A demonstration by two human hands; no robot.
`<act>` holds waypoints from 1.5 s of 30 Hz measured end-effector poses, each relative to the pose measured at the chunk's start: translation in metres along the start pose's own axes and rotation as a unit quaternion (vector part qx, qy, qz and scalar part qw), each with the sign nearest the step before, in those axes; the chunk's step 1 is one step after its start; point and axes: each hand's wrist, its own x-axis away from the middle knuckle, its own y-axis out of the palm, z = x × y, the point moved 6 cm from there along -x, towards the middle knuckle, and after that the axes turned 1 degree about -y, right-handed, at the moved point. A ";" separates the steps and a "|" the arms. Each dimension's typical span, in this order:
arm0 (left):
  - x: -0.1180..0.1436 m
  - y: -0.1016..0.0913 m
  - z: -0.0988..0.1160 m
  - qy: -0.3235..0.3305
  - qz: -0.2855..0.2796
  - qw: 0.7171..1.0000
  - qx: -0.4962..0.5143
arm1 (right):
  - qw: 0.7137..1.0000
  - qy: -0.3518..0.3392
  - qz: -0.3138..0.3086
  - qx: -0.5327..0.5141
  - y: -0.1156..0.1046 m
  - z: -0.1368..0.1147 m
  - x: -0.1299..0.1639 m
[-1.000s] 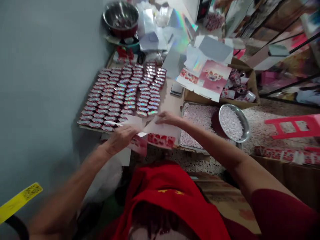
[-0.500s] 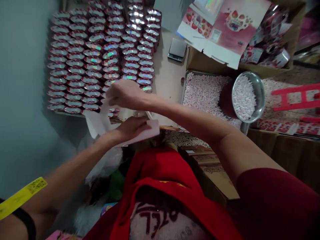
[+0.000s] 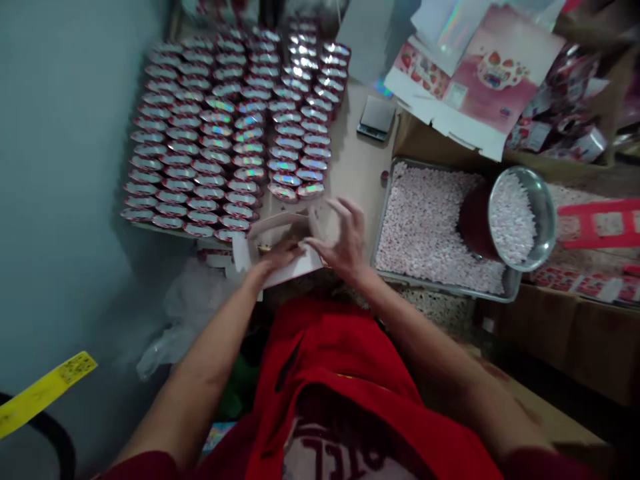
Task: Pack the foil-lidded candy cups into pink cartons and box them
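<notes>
Rows of cups left of pellet tray, bowl on it.

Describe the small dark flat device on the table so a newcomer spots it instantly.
Start at the big block of foil-lidded cups filling the left of the table. Just right of its far rows, before the cardboard box, lies the dark device. It is the only flat, grey-black rectangular slab there; everything around it is pink, red or shiny.
</notes>
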 end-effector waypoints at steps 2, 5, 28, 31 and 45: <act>-0.013 0.002 0.000 -0.010 -0.068 0.998 -0.002 | 0.994 0.091 0.047 -0.030 0.019 0.031 0.030; -0.002 -0.005 0.004 -0.036 -0.056 0.997 -0.023 | 0.988 0.145 -0.009 -0.055 0.077 0.054 0.044; 0.053 -0.023 0.004 0.038 0.261 0.941 -0.211 | 0.998 -0.013 0.010 0.059 0.040 0.129 -0.012; 0.047 -0.030 0.000 0.029 0.290 0.937 -0.194 | 0.981 -0.131 -0.121 0.080 0.050 0.116 -0.041; 0.053 0.000 -0.030 -0.204 0.576 0.784 0.113 | 0.933 -0.093 -0.346 -0.021 0.053 0.091 -0.077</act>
